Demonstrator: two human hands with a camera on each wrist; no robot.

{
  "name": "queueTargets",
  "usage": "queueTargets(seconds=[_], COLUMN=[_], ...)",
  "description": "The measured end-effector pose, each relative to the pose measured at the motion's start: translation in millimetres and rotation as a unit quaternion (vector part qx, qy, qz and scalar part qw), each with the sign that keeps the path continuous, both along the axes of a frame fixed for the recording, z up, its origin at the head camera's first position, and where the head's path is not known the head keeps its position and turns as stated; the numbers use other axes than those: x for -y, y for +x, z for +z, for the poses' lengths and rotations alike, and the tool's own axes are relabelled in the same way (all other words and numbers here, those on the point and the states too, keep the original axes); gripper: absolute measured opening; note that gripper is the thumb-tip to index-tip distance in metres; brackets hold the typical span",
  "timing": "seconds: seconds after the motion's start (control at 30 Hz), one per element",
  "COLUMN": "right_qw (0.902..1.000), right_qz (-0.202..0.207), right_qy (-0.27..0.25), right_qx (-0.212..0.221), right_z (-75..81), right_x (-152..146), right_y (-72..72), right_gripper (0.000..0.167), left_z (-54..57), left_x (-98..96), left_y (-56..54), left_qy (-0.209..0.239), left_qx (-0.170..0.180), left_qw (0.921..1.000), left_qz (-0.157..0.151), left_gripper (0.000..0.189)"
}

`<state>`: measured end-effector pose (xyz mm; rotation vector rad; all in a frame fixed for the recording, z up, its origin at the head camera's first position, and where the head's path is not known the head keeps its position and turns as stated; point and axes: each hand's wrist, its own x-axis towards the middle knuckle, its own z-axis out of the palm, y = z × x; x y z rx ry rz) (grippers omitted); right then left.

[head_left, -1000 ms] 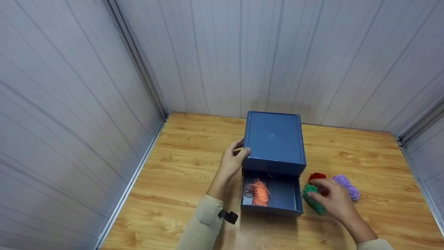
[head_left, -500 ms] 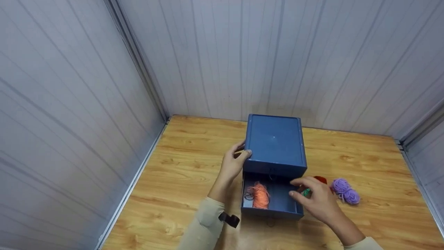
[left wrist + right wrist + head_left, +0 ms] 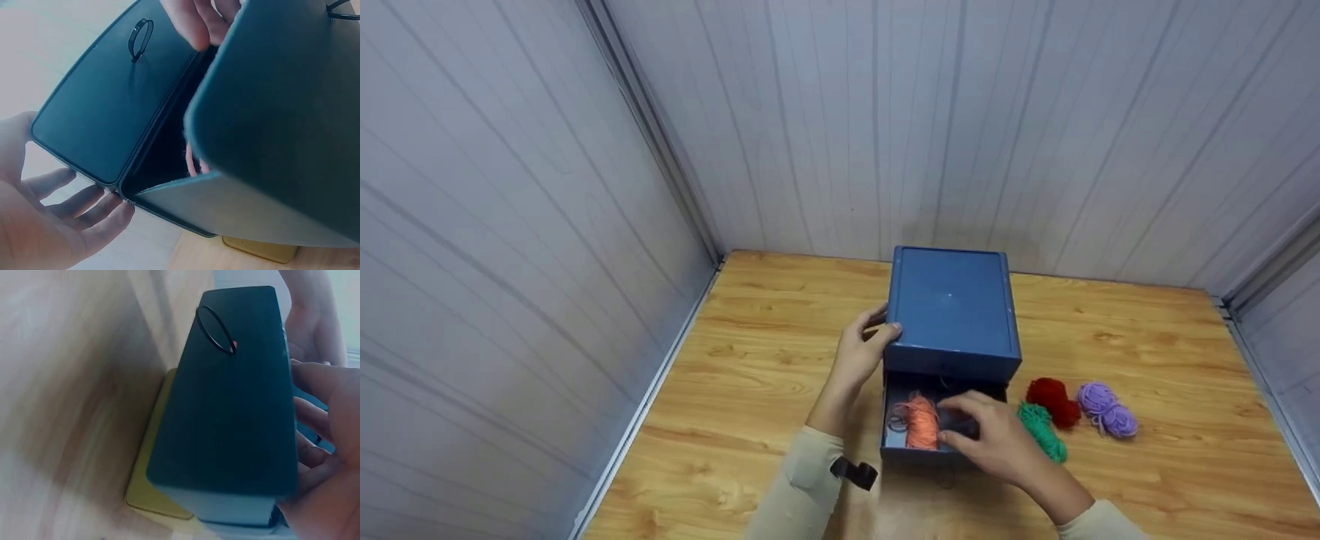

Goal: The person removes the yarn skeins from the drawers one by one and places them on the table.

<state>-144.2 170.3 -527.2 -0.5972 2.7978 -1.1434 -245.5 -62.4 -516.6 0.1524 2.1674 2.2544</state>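
A blue drawer cabinet (image 3: 951, 300) stands on the wooden table with its drawer (image 3: 911, 454) pulled out toward me. My left hand (image 3: 859, 352) holds the cabinet's front left corner, thumb on the top edge and fingertips against the side (image 3: 84, 202). Inside the drawer, at its left, lies a skein of orange yarn (image 3: 922, 424). My right hand (image 3: 994, 435) reaches over the drawer's right wall, thumb and fingers apart, fingertips close beside the orange skein. In the right wrist view, the drawer front (image 3: 230, 399) with its black loop pull hides the yarn.
Right of the drawer lie skeins of green yarn (image 3: 1042, 431), red yarn (image 3: 1054, 403) and purple yarn (image 3: 1108, 410). A yellow, flat-fronted piece (image 3: 149, 478) shows beneath the drawer. Panelled walls (image 3: 810, 135) close off the table's back and sides.
My right hand has moved left, from over the green and red skeins to inside the drawer beside the orange one. The left hand stays on the cabinet corner.
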Motion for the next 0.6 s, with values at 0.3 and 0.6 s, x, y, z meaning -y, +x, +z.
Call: queueTargets(seconds=[0.3,0.6], right_qw=[0.9992,0.9976], right_qz=[0.021,0.014], right_qy=[0.034,0.062], right_qx=[0.008,0.029], right_z=[-5.0,-6.1], right_x=[14.1,21.9], right_y=[-11.3,-20.2], right_gripper=[0.043,0.04], left_z=[1.1,7.8], left_x=[2.7,1.2], left_y=[-1.1,1.8], left_qy=[-0.005,-0.008], left_qx=[0.006,0.004], left_qw=[1.0,0.9998], left_qz=[-0.002,-0.018], left_gripper=[0.055,0.054])
